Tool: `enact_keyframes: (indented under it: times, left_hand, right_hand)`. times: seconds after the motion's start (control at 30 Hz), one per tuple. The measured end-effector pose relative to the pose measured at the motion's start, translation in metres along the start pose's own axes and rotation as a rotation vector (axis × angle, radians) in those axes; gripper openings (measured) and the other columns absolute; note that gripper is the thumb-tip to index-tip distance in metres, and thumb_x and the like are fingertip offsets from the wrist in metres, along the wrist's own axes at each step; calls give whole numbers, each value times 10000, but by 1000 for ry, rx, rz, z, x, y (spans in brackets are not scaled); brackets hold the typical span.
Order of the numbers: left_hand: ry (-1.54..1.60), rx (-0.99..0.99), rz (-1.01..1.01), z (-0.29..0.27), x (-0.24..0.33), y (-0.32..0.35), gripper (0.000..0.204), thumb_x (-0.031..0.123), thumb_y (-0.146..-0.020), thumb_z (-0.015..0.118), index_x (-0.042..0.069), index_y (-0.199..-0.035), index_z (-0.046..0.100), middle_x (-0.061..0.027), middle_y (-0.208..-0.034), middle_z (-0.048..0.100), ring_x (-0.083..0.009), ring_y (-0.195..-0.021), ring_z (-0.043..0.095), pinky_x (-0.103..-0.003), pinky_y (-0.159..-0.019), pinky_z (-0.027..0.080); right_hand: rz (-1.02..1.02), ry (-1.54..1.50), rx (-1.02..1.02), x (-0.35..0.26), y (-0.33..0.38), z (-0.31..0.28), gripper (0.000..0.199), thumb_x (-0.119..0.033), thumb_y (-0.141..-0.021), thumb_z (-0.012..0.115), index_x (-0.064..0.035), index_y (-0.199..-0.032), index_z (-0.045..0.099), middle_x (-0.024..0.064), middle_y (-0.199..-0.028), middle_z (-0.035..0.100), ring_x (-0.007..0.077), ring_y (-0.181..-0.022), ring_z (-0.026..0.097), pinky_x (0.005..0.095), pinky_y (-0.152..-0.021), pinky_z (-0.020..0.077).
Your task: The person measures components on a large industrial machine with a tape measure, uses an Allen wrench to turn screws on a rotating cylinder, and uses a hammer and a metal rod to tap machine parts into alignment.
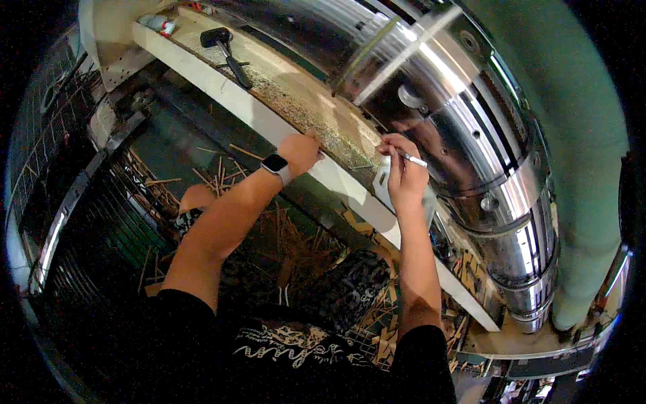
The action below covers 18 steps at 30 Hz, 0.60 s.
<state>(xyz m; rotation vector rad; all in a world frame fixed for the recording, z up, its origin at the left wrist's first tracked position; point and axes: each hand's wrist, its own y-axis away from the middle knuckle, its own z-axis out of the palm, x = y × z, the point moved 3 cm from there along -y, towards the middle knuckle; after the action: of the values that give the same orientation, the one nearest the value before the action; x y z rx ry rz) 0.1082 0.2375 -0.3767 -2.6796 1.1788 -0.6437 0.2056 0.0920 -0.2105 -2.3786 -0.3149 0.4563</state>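
My right hand (pixel 407 176) is raised beside the large shiny metal cylinder (pixel 464 81). Its fingers are closed around a slim white pen-like stick (pixel 413 159), one end of which sticks out to the right. Lower down, my left hand (pixel 301 152) grips the edge of the white rail (pixel 229 101), its fingers curled over and partly hidden. A whitish plastic jug (pixel 381 180) with a handle stands just behind my right wrist. Between the hands, a small metal rod (pixel 361 166) lies in the speckled trough (pixel 279 91).
A black-headed mallet (pixel 217 38) lies farther up the trough, near a clear plastic bottle (pixel 156 24) at the far left end. Wood strips (pixel 222 176) are scattered below the rail. A thick green pipe (pixel 579 135) runs along the right.
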Motion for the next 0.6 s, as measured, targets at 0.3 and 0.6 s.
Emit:
enact_keyframes:
  times: [0.3,0.6]
  left_hand:
    - [89,81,37,-3,-7,6,308,289,-763,578,36,-920,499,-148,-885,529,-335,-678,581,-439,-553,476]
    - [573,647,296,-101,71,47,405,369,-748,617,41,-940,478,-126,-906,495,-310,-668,549,-372,-537,454]
  right_hand:
    - [-142,29,88,-7,-8,7,97,81,-789,506,20,-865,500,137,-886,591,202,-729,602,279,-659,479]
    - [-419,108,174,0,-15,9,227,-10,-600,619,-21,-818,554,105,-834,589,262,-687,562,329,-561,448]
